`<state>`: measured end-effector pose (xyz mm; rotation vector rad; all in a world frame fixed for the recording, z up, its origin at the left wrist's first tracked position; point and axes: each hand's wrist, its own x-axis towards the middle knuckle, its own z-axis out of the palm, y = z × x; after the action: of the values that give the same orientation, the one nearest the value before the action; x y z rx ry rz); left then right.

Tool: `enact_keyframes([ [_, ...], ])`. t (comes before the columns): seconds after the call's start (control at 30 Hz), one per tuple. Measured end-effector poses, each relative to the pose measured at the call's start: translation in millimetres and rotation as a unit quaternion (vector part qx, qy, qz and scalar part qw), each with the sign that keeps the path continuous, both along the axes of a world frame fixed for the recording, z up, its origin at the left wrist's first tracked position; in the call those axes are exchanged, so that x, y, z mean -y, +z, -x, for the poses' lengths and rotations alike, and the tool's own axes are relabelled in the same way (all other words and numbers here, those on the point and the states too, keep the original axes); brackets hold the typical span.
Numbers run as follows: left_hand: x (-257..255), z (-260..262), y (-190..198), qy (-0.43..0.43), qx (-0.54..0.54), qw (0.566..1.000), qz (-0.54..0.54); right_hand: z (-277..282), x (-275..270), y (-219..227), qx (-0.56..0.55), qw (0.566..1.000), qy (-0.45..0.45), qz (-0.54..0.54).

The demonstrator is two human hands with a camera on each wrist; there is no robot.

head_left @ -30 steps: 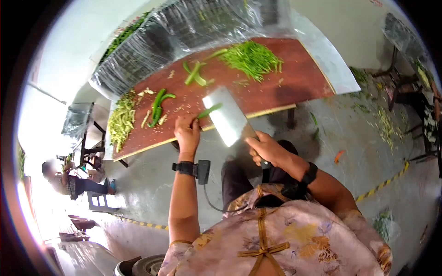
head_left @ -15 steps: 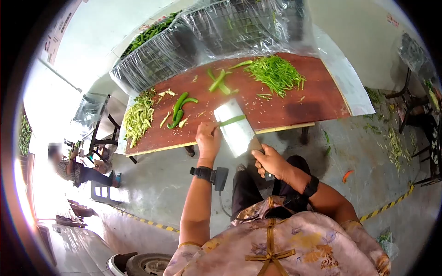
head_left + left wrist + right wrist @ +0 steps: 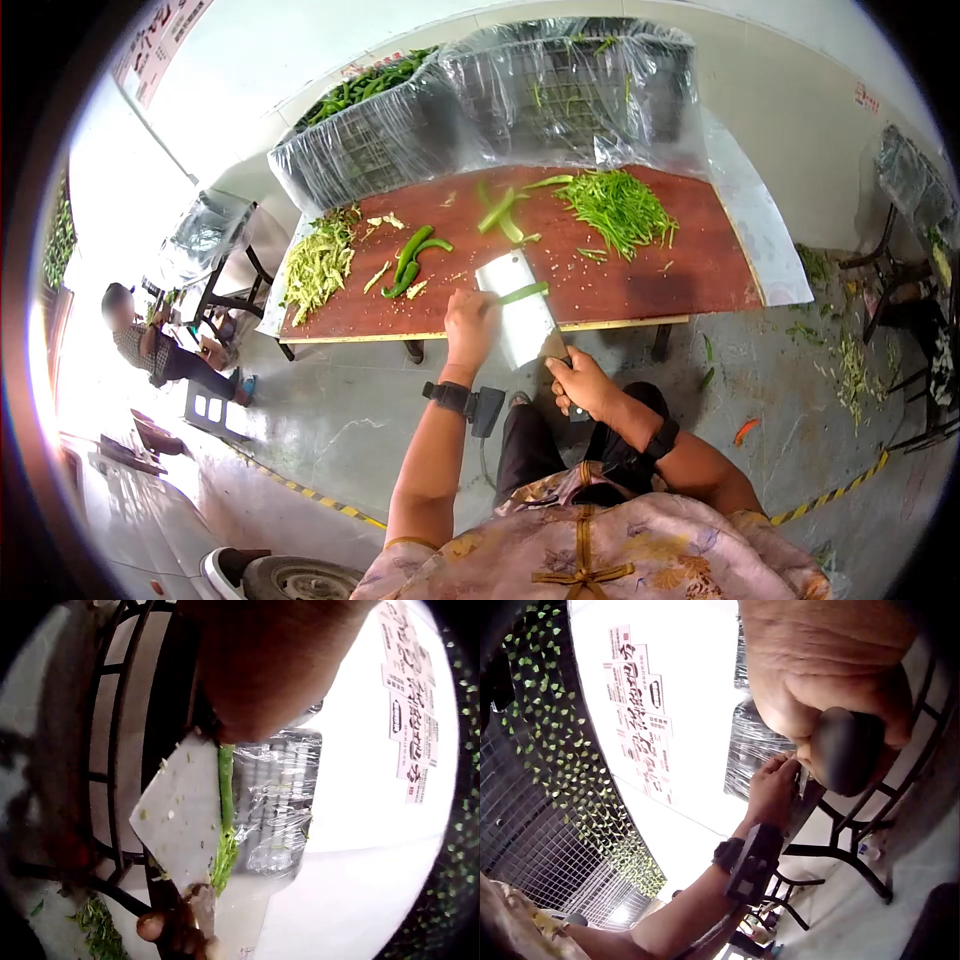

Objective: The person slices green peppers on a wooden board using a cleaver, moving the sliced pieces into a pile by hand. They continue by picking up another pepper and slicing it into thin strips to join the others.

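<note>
In the head view my left hand [image 3: 470, 325] is at the table's front edge and pinches one end of a long green chili pepper [image 3: 526, 292]. The pepper lies across the upper part of a cleaver blade [image 3: 517, 328], which is held flat side up. My right hand [image 3: 583, 383] grips the cleaver's handle. The left wrist view has the pepper [image 3: 226, 787] along the edge of the blade [image 3: 184, 814], with green bits stuck to the metal. From the right wrist, the black handle end [image 3: 847, 750] sticks out of my fist.
On the red-brown table [image 3: 480, 262] lie whole green chilies [image 3: 405, 265], split pepper pieces [image 3: 500, 215], a pile of green shreds [image 3: 620, 210] and a paler pile [image 3: 318, 265]. Plastic-wrapped crates [image 3: 570, 100] line the back. A person [image 3: 155, 340] sits far left.
The head view has tilted up, bringing more of the crates into sight. The pepper has shifted from the blade's left side to farther across it; both hands keep their holds.
</note>
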<state>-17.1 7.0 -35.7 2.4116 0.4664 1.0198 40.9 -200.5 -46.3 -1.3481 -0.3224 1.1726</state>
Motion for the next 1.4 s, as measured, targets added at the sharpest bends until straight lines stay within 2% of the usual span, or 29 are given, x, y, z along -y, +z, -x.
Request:
enact_keyframes([
  [0.17,-4.0,-5.0,-2.8,-0.002,0.042,0.995,-0.094,-1.4,-0.3,-0.2,-0.011,1.0,0.0,0.003],
  [0.27,-2.7,-4.8,-0.5,0.014,0.048,0.998,-0.043,-2.3,1.2,1.8,-0.014,1.0,0.009,-0.013],
  [0.33,-3.6,-4.7,1.0,0.035,0.066,0.996,0.043,-1.8,1.5,3.7,-0.018,1.0,0.006,-0.018],
  [0.47,-12.5,-6.3,0.1,0.059,0.073,0.992,0.085,-3.5,0.9,-2.2,-0.012,1.0,0.011,-0.026],
  [0.53,-20.9,-8.8,-2.7,0.082,0.087,0.964,0.236,-3.9,0.9,-1.5,-0.013,1.0,0.011,-0.023],
  [0.67,-17.8,-6.4,16.0,0.135,0.082,0.94,0.302,-2.9,3.5,3.5,-0.006,1.0,0.01,-0.027],
  [0.7,-23.5,-10.5,7.6,0.135,0.085,0.94,0.302,-3.0,4.9,4.8,-0.002,0.999,0.01,-0.034],
  [0.77,-38.6,-21.8,-18.6,0.153,0.19,0.941,0.235,-1.3,13.0,9.2,0.011,0.998,-0.011,-0.058],
  [0.8,-33.6,-20.4,-13.9,0.153,0.192,0.94,0.236,-2.0,17.2,10.8,0.02,0.996,-0.033,-0.081],
  [0.87,-19.3,-15.4,-8.5,0.127,0.173,0.976,0.044,-10.3,24.6,14.1,0.064,0.993,-0.064,-0.074],
  [0.9,-11.6,-11.8,-4.6,0.128,0.174,0.975,0.047,-14.7,28.3,15.4,0.106,0.987,-0.096,-0.07],
  [0.97,0.5,-7.8,3.2,0.011,0.055,0.998,-0.007,-21.8,34.2,18.1,0.083,0.985,-0.12,-0.089],
  [1.0,4.7,-8.9,6.2,-0.011,0.04,0.999,-0.033,-24.4,38.1,22.4,0.094,0.982,-0.132,-0.1],
  [1.03,10.7,-9.1,8.3,-0.011,0.042,0.999,-0.03,-27.1,42.4,24.9,0.106,0.978,-0.143,-0.11],
  [1.1,27.7,-7.9,12.0,-0.024,0.013,0.994,-0.103,-35.2,46.3,18.5,0.099,0.976,-0.168,-0.098],
  [1.17,38.5,-10.3,11.3,-0.017,0.018,0.993,-0.118,-35.3,48.9,20.5,0.093,0.976,-0.172,-0.093],
  [1.27,51.1,-12.1,12.0,-0.076,0.046,0.992,-0.094,-36.6,46.9,16.4,0.096,0.974,-0.184,-0.092],
  [1.4,53.6,-14.8,4.9,-0.08,0.031,0.992,-0.09,-38.3,34.7,18.0,0.087,0.971,-0.202,-0.093],
])
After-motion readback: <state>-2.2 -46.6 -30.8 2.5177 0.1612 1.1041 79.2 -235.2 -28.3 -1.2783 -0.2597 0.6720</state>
